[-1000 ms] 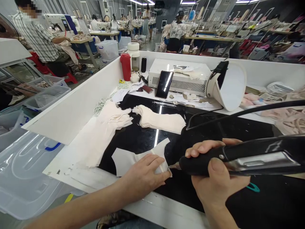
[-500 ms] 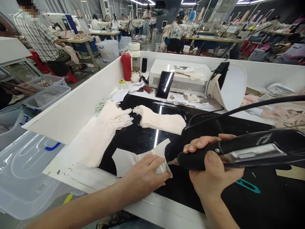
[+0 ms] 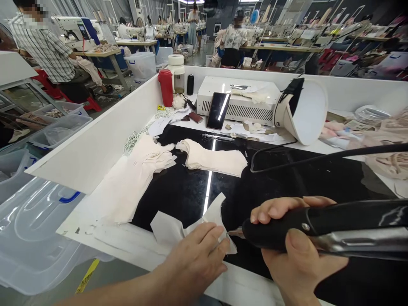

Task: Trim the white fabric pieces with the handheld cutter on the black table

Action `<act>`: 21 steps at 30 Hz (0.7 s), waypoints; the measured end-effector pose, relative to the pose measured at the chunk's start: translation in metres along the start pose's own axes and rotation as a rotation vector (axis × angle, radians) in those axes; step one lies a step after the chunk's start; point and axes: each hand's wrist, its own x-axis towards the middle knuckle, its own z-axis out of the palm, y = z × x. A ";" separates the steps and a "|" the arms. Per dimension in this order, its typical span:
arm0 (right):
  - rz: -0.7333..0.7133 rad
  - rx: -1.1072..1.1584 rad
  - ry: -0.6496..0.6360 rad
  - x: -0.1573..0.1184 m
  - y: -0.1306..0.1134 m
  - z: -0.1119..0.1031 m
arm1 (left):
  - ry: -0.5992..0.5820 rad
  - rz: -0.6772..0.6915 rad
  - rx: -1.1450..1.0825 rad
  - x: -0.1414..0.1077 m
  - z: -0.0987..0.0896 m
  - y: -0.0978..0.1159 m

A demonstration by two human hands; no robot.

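Observation:
A white cut fabric piece (image 3: 167,227) lies buckled on the black work surface near the front edge. My left hand (image 3: 199,259) grips its right part, the fingers curled and pressed together over the cloth; the fingertips partly hide it. My right hand (image 3: 296,250) is wrapped round a black corded hand tool (image 3: 357,223) with a silver lever along its side. The tool's narrow metal tip (image 3: 236,232) meets the right edge of the fabric beside my left fingers. A stack of cream fabric pieces (image 3: 213,157) lies farther back, and a larger cream pile (image 3: 137,178) is at the left.
A phone (image 3: 218,110) leans on a white vented box (image 3: 248,100). A white cone-shaped lamp (image 3: 309,114) stands right of it. The tool's black cable (image 3: 318,160) crosses the right side. A red cup (image 3: 165,88) stands by the low white wall (image 3: 95,144). Co-workers sit beyond.
Both hands have shifted nearer to me, and the tool has moved slightly right. The fabric has come along with my left hand and is more buckled. The cable hangs lower.

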 end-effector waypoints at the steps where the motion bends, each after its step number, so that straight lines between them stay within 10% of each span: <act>1: -0.001 -0.001 0.000 -0.001 0.000 -0.001 | -0.014 0.009 -0.007 0.002 -0.002 -0.005; 21: 0.005 0.009 -0.005 -0.004 0.001 -0.001 | -0.147 0.055 -0.177 0.013 -0.003 -0.039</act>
